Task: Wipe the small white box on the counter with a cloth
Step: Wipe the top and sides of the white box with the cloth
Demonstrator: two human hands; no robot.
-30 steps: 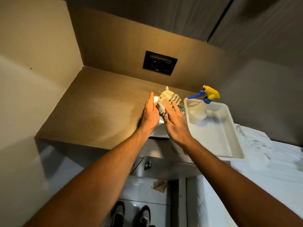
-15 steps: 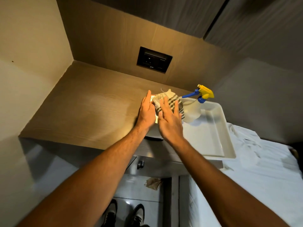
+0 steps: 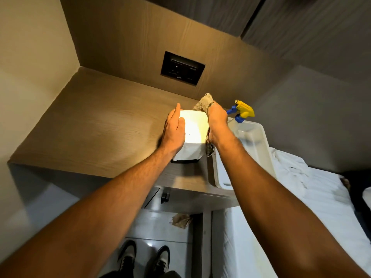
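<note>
The small white box (image 3: 193,133) stands near the front edge of the wooden counter (image 3: 96,127), its top brightly lit and bare. My left hand (image 3: 173,130) lies flat against the box's left side, thumb over its top edge, steadying it. My right hand (image 3: 217,123) presses the striped beige cloth (image 3: 204,101) against the box's right side. The cloth sticks up past my fingers and hangs out below my wrist.
A white plastic tray (image 3: 255,141) sits right of the box, holding a spray bottle with a yellow and blue trigger (image 3: 242,110). A black socket panel (image 3: 182,68) is set in the back wall. White bedding (image 3: 313,197) lies at right. A drawer handle (image 3: 165,196) shows below the counter.
My right hand slid the cloth off the box's top and down its right side, leaving the top uncovered. My left hand stayed on the left side.
</note>
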